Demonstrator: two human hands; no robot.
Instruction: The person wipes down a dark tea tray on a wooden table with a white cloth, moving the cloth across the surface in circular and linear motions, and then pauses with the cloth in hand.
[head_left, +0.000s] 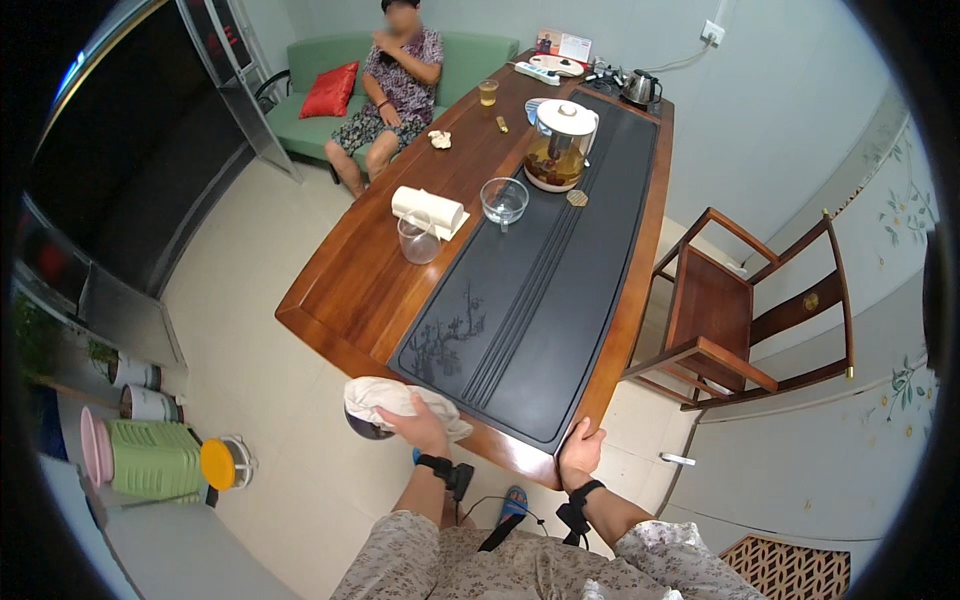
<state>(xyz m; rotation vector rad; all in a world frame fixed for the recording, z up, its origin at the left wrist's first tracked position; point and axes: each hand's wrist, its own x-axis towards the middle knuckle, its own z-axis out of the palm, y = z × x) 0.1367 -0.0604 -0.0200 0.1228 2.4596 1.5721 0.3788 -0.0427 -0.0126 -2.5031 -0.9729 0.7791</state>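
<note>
My left hand (420, 427) presses on a crumpled white cloth (375, 397) at the near left edge of a wooden tea table (337, 307). Against the table's near right corner rests my right hand (582, 450), with no object visible in it. A black tea tray (517, 337) with ridges and an etched plant is set into the tabletop. On it stand a glass teapot (559, 154) with a white lid and amber tea, and a glass cup (504, 201). A clear plastic cup (418, 238) stands by a paper roll (427, 206) on the wood.
A person (401, 82) sits on a green sofa (476, 64) behind the table's far left side. A wooden armchair (712, 300) stands at the right. An electric kettle (640, 87) and a power strip (536, 73) are at the far end. Green stacked stools (154, 457) stand lower left.
</note>
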